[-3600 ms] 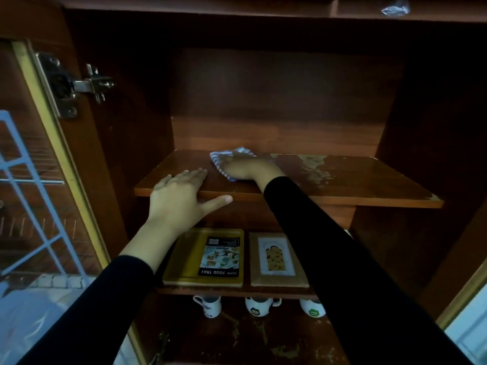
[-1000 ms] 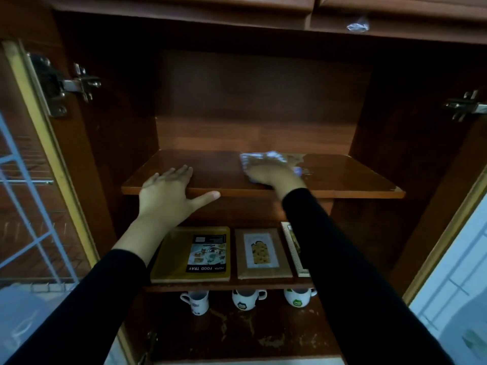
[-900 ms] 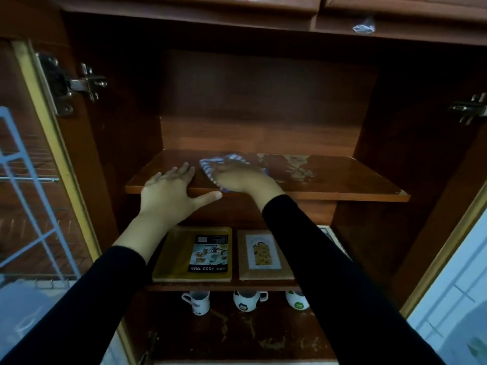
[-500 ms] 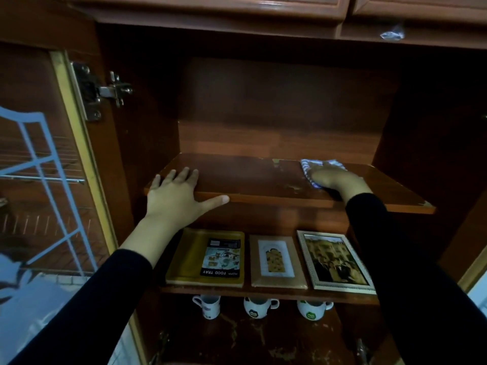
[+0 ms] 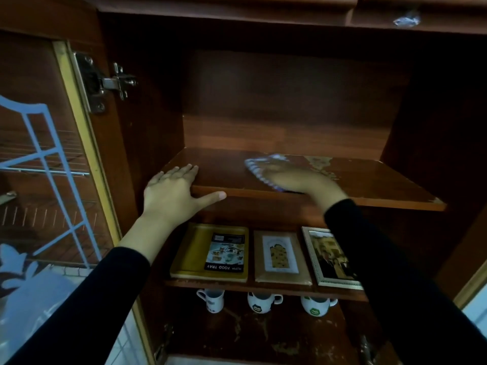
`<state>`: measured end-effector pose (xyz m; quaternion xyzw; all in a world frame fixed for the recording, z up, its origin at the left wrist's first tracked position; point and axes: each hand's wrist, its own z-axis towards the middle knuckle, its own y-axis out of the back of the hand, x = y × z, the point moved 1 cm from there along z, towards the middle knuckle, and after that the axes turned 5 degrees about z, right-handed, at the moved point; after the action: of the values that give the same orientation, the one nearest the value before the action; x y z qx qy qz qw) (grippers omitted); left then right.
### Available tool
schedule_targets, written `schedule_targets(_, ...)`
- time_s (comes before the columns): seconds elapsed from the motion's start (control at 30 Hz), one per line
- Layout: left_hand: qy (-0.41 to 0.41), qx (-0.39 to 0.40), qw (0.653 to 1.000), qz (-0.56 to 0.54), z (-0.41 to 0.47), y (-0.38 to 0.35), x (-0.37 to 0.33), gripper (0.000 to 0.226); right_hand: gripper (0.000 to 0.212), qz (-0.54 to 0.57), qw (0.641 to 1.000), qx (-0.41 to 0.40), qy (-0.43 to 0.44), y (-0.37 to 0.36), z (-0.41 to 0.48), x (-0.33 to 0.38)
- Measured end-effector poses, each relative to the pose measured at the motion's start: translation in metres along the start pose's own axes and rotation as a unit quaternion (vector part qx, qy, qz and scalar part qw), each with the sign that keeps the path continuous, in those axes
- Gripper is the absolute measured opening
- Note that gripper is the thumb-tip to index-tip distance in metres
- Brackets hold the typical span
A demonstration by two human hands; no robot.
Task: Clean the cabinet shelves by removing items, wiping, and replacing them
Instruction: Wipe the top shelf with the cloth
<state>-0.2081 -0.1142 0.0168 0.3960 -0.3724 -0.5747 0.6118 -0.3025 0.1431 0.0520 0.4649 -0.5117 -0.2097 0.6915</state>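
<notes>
We've got bare top shelf (image 5: 382,180) past our right hand (image 5: 300,180) on the cloth (image 5: 254,167); left hand (image 5: 171,196) blocks the front-left edge (door (image 5: 39,159) swung wide).

Both arms wear long, plain black sleeves. The left sleeve (image 5: 79,306), at 7 o'clock, ends on the forearm; the right sleeve (image 5: 395,285), at 5 o'clock, reaches the wrist. The left hand (image 5: 171,196) and right hand (image 5: 303,180) are bare.

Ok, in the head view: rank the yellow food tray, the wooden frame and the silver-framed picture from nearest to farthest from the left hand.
The left hand rests on the upper shelf front edge.
1. yellow food tray: just below it, left end of the lower shelf.
2. wooden frame: middle of that shelf.
3. silver-framed picture: right end, partly behind the right sleeve.
</notes>
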Motion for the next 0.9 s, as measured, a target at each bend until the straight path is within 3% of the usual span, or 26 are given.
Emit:
schedule_targets(0.1,-0.008,0.005,1.0,0.014,0.002,0.0,-0.002,0.118,0.059,-0.001,0.983,-0.127,-0.136,0.045,-0.013,-0.076)
schedule_targets(0.17,-0.01,0.011,1.0,0.021,0.003,0.0,-0.004,0.119,0.05,-0.04,0.953,-0.179,-0.241,0.066,-0.02,-0.105)
schedule_targets(0.27,-0.01,0.012,0.999,0.028,0.004,-0.001,-0.004,0.12,0.039,-0.114,0.941,-0.164,-0.273,0.065,-0.017,-0.089)
schedule_targets(0.37,-0.012,0.012,1.0,0.025,0.003,-0.001,-0.003,0.119,0.027,-0.157,0.959,-0.125,-0.201,0.032,0.014,-0.036)
schedule_targets(0.5,-0.011,0.008,1.0,0.02,0.002,0.0,-0.002,0.117,0.05,-0.152,0.987,-0.04,-0.006,-0.023,0.035,0.053)
schedule_targets(0.63,-0.011,0.004,1.0,0.013,0.002,-0.001,-0.001,0.115,0.05,-0.089,0.995,0.022,0.039,-0.023,0.044,0.037)
schedule_targets(0.7,-0.012,0.0,1.0,0.013,0.002,-0.002,-0.001,0.112,0.05,-0.055,0.997,-0.045,-0.042,0.0,0.036,0.002)
schedule_targets(0.77,-0.011,-0.004,1.0,0.017,0.002,-0.003,-0.003,0.111,0.047,-0.072,0.975,-0.116,-0.176,0.027,0.021,-0.035)
schedule_targets(0.83,-0.011,-0.008,1.0,0.017,0.002,-0.004,-0.003,0.112,0.04,-0.11,0.949,-0.119,-0.27,0.043,0.008,-0.052)
schedule_targets(0.9,-0.013,-0.011,1.0,0.02,0.002,-0.004,-0.003,0.112,0.048,-0.106,0.944,-0.099,-0.295,0.041,0.005,-0.04)
